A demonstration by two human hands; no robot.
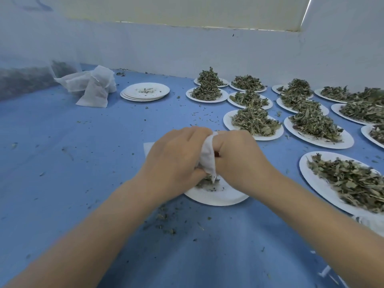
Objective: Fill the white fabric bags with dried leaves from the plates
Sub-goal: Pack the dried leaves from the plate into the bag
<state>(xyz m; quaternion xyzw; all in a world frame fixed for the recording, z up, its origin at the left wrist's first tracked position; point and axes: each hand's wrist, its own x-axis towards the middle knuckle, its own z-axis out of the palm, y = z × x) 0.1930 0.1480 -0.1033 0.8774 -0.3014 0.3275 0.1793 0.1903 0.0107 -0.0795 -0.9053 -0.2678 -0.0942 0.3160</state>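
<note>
Both hands meet over a nearly emptied plate (216,197) near the middle of the blue worktop (62,142). The left hand (176,156) and the right hand (239,154) each have fingers curled round the white fabric bag (207,156), which is bunched between them with its lower end down among the last dried leaves (204,181) on that plate. The bag looks thin, soft and very light, so it will collapse unless its mouth is held open at the rim; gripping the cloth edge on both sides seems the best hold. The leaves look brittle and loose, likely to crumble and scatter, as the crumbs on the worktop suggest. More heaped plates (318,140) wait to the right, spare bags (93,86) far left
</note>
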